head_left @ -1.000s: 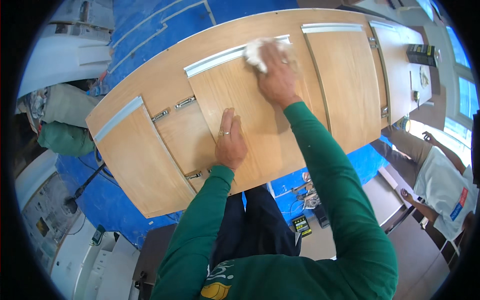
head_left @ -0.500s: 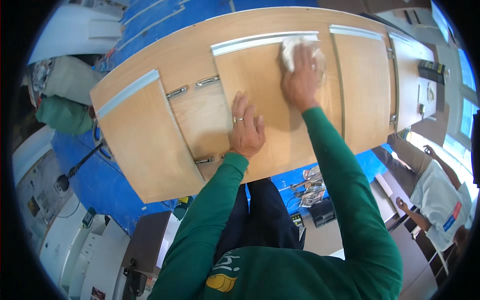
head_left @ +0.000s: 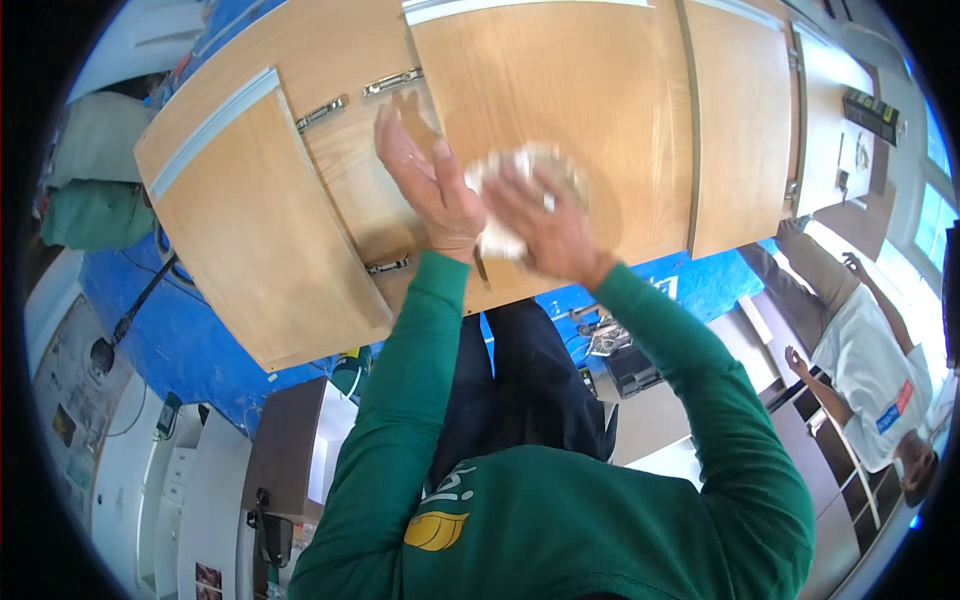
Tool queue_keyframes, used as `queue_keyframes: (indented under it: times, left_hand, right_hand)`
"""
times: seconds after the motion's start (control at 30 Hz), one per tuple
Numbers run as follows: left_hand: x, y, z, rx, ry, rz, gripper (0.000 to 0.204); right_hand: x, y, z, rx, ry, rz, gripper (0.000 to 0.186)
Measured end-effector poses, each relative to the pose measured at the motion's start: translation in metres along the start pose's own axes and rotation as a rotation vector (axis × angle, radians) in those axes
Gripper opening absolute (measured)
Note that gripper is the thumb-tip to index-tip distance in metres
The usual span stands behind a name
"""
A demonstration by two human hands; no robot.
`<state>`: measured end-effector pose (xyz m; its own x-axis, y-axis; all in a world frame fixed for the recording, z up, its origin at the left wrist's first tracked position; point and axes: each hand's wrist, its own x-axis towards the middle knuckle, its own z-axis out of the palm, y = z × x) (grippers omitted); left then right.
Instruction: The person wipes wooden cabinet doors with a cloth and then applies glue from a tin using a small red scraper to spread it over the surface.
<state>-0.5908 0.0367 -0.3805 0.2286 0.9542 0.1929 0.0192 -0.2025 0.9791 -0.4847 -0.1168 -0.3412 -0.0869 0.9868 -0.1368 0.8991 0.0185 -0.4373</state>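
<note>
A crumpled white cloth (head_left: 500,240) lies under my right hand (head_left: 548,222), which presses it onto the middle wooden door panel (head_left: 610,110) near its left edge. The right hand is smeared by motion. Just to the left, my left hand (head_left: 430,195) is held edge-on with fingers stretched and thumb apart, holding nothing. It appears raised over the gap between the left door panel (head_left: 260,210) and the middle one. Metal hinges (head_left: 393,82) bridge that gap; another hinge (head_left: 388,266) sits nearer me. A pale strip (head_left: 500,8) runs along the middle panel's far edge.
Another door panel (head_left: 740,120) lies to the right, and a dark box (head_left: 870,115) rests at the far right end. A person in a white shirt (head_left: 865,345) is at the right. Blue covering (head_left: 150,320) spreads below. A brown cabinet (head_left: 290,440) stands at lower left.
My right hand has swept the cloth from the middle panel's far right part toward its near left edge. My left hand has come off the panel and moved left. The view has shifted.
</note>
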Motion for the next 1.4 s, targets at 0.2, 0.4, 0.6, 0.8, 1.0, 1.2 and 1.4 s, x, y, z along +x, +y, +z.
queue_keyframes:
  times: [0.2, 0.4, 0.6, 0.8, 1.0, 1.2, 1.4]
  left_hand:
    - [0.095, -0.002, 0.026, 0.177, -0.424, 0.266, 0.057]
    - [0.112, -0.032, 0.051, 0.307, -0.612, 0.407, 0.059]
    - [0.104, -0.022, 0.058, 0.475, -0.690, 0.430, 0.056]
    - [0.101, -0.002, 0.063, 0.565, -0.759, 0.414, 0.053]
    - [0.098, 0.007, 0.064, 0.624, -0.791, 0.409, 0.053]
    - [0.092, 0.006, 0.074, 0.668, -0.765, 0.421, 0.052]
    - [0.092, -0.006, 0.080, 0.820, -0.649, 0.474, 0.054]
  right_hand:
    - [-0.047, 0.001, 0.010, 0.090, -0.061, -0.323, 0.091]
    - [0.051, 0.135, -0.039, -0.076, 0.411, 0.283, 0.078]
    - [-0.064, 0.053, 0.028, -0.149, 0.527, 1.019, 0.086]
    - [-0.175, -0.087, 0.064, 0.354, 0.647, 1.345, 0.051]
    - [-0.263, -0.048, -0.042, 0.388, 0.709, 1.695, 0.044]
    - [-0.318, 0.066, -0.090, -0.024, 0.583, 1.200, 0.049]
    - [-0.357, 0.171, -0.124, -0.119, 0.499, 0.967, 0.061]
